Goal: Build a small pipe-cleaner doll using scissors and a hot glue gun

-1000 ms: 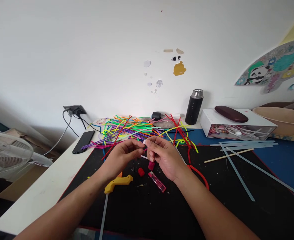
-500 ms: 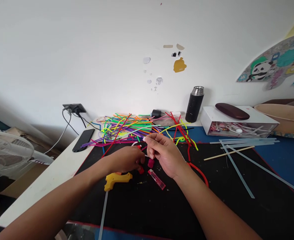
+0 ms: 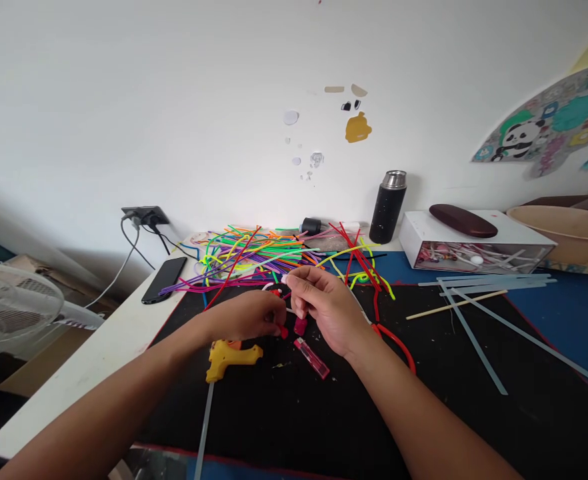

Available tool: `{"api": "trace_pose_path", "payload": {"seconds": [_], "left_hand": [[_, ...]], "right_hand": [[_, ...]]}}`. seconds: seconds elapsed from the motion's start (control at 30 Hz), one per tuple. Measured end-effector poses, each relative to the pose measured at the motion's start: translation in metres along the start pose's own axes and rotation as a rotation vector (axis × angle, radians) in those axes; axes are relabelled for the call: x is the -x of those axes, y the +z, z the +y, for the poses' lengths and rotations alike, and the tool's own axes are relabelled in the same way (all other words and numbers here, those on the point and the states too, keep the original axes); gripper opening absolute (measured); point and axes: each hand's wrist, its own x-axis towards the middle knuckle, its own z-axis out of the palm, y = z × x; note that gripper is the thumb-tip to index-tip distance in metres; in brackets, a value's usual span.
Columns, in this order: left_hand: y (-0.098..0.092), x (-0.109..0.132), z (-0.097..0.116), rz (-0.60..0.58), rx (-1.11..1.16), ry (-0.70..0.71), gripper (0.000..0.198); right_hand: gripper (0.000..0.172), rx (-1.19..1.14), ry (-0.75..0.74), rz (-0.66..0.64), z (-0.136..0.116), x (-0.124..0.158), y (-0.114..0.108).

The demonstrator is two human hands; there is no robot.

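Observation:
My left hand [image 3: 254,315] is closed over the black mat, its fingers curled down on a small red piece [image 3: 283,332] that shows at the fingertips. What the rest of that piece looks like is hidden by the hand. My right hand [image 3: 327,303] is pinched, thumb against forefinger, on a small white piece [image 3: 285,279], too small to name. Just below the right hand lie a dark pink piece [image 3: 301,325] and a clear pink lighter [image 3: 312,359]. A yellow glue gun [image 3: 229,359] with a long glue stick [image 3: 204,427] rests beneath my left wrist.
Many coloured pipe cleaners [image 3: 269,255] are heaped at the back. Clear glue sticks [image 3: 479,343] and a wooden stick [image 3: 454,305] lie on the right. Beyond stand a black flask [image 3: 387,210] and a white box [image 3: 414,250]. A phone [image 3: 164,280] and fan [image 3: 19,313] are left.
My left hand has lifted slightly, and the red piece at its fingertips has moved up with it. My right hand keeps its pinch. The whole view has shifted a little.

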Motion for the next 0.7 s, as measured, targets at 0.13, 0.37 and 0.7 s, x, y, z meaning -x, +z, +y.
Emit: {"api": "trace_pose_path", "payload": {"seconds": [0.13, 0.37, 0.7], "left_hand": [[-0.008, 0.010, -0.002, 0.203, 0.338, -0.041, 0.016], [-0.011, 0.029, 0.006, 0.513, 0.802, -0.002, 0.029], [-0.004, 0.038, 0.016, 0.617, 0.860, 0.048, 0.026]], "right_hand": [[0.037, 0.055, -0.022, 0.017, 0.001, 0.000, 0.000], [0.035, 0.158, -0.078, 0.047, 0.004, 0.000, -0.001], [0.032, 0.377, -0.149, 0.074, 0.008, 0.003, 0.001]]}}
